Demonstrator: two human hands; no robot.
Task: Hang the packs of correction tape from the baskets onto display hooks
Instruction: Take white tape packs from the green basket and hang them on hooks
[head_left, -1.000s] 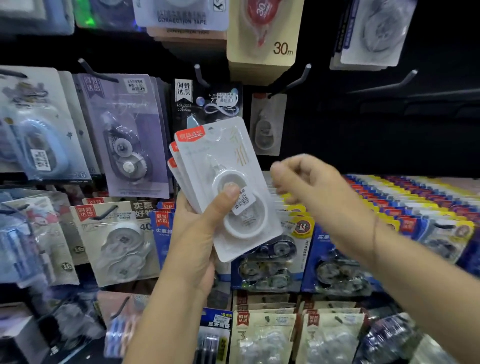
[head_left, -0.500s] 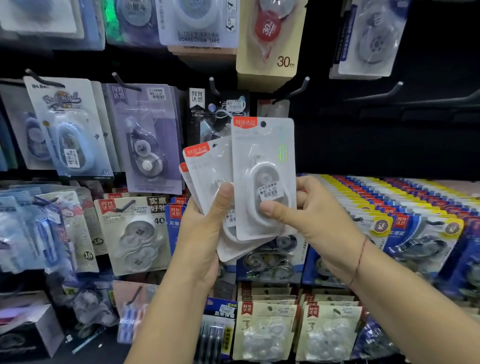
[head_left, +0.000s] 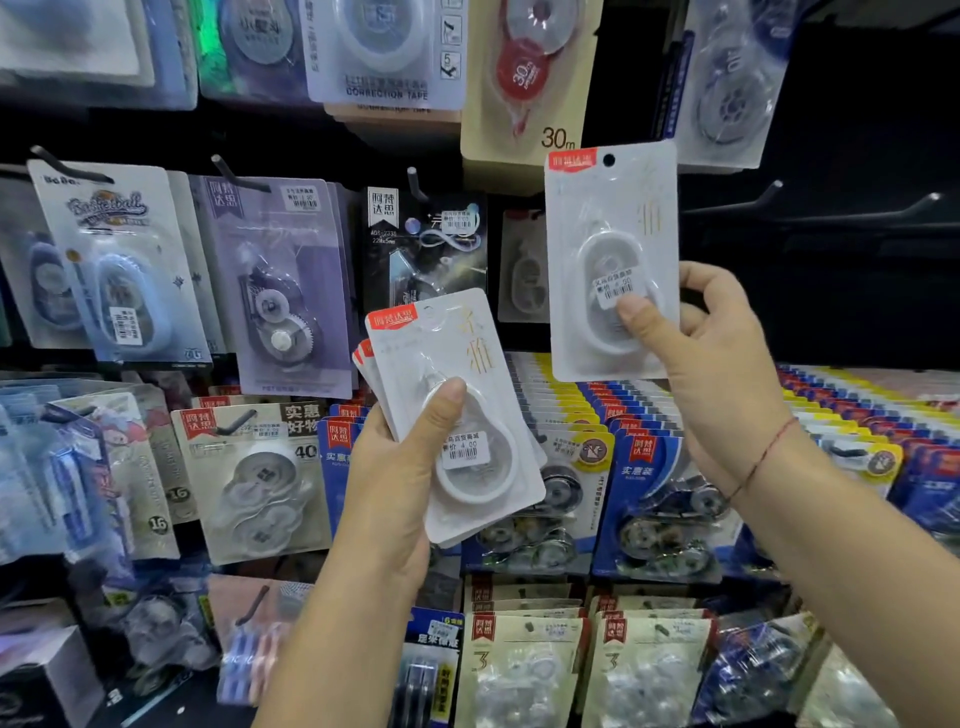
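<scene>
My left hand (head_left: 395, 478) gripping stacked white packs (head_left: 467, 343), right hand (head_left: 717, 374) pinching one pack (head_left: 608, 218) upright, dark display wall (head_left: 831, 291), bare hooks (head_left: 774, 186) beside

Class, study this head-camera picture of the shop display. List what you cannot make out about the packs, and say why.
- Head view: how many packs are in the stack the left hand grips; the front one covers the rest.
- Head view: the price label on the single pack; the thumb of the right hand overlaps it, print too small.
- Head view: the baskets; outside the frame.
</scene>
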